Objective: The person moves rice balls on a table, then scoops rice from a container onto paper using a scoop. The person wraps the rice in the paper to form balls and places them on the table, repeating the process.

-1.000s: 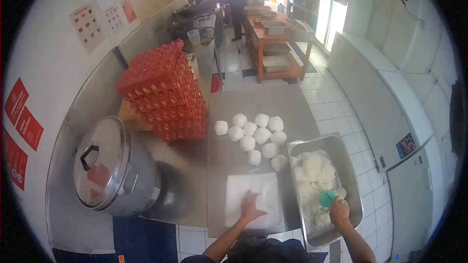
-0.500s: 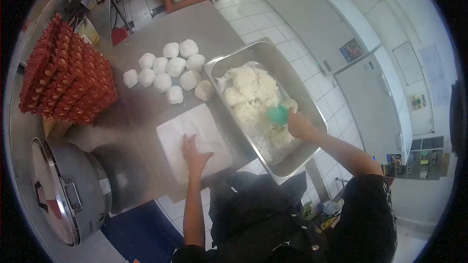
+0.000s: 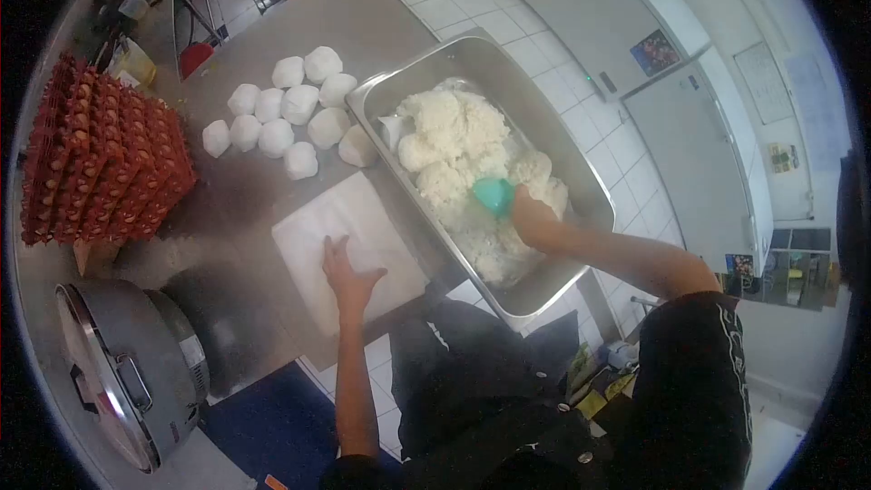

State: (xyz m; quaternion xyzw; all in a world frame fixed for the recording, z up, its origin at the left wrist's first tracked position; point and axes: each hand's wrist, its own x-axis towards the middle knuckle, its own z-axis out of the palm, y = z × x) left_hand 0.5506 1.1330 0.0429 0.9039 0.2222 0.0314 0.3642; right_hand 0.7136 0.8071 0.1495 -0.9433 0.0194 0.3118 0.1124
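My right hand [image 3: 535, 221] is closed round a green scoop [image 3: 493, 195], whose bowl rests against white rice [image 3: 454, 132] in a deep metal tray [image 3: 358, 109]. My left hand [image 3: 350, 279] lies with its fingers spread on a stack of white paper sheets [image 3: 308, 218] left of the tray. Beyond the paper, several round white wrapped bundles [image 3: 299, 104] sit grouped on the steel table [image 3: 218, 209]. What the scoop holds cannot be made out.
Red trays of eggs [image 3: 109, 159] are stacked at the left. A large lidded metal pot [image 3: 132, 363] stands at the lower left. White cabinets [image 3: 689, 145] line the right side beyond the tiled floor [image 3: 435, 9].
The view has shifted, so table items appear further left. My right hand and the scoop have moved slightly within the rice. My left hand stays on the paper.
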